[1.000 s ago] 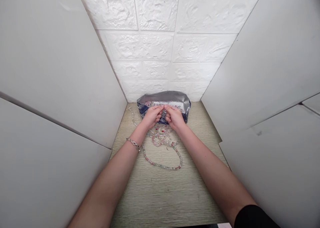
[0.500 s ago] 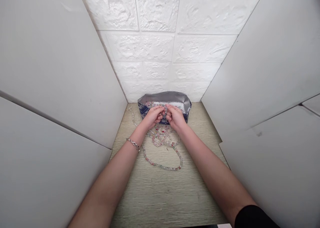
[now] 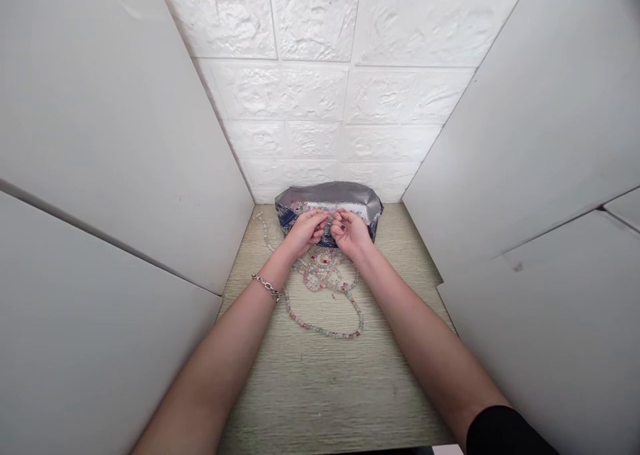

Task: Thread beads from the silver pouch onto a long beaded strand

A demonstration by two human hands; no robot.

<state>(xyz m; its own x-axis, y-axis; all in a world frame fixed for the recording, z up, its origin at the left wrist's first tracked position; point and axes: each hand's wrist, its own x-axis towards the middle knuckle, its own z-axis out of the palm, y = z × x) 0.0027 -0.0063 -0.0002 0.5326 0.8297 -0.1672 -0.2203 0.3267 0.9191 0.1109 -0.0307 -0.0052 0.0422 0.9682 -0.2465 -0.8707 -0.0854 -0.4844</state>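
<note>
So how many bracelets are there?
1: a chain bracelet on the left wrist. The right wrist has none.

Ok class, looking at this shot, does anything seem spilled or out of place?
Yes: a long strand of pale multicoloured beads lies in loose, tangled loops on the wood-grain surface, outside the silver and navy pouch and below the left hand and right hand, so it looks spilled.
</note>
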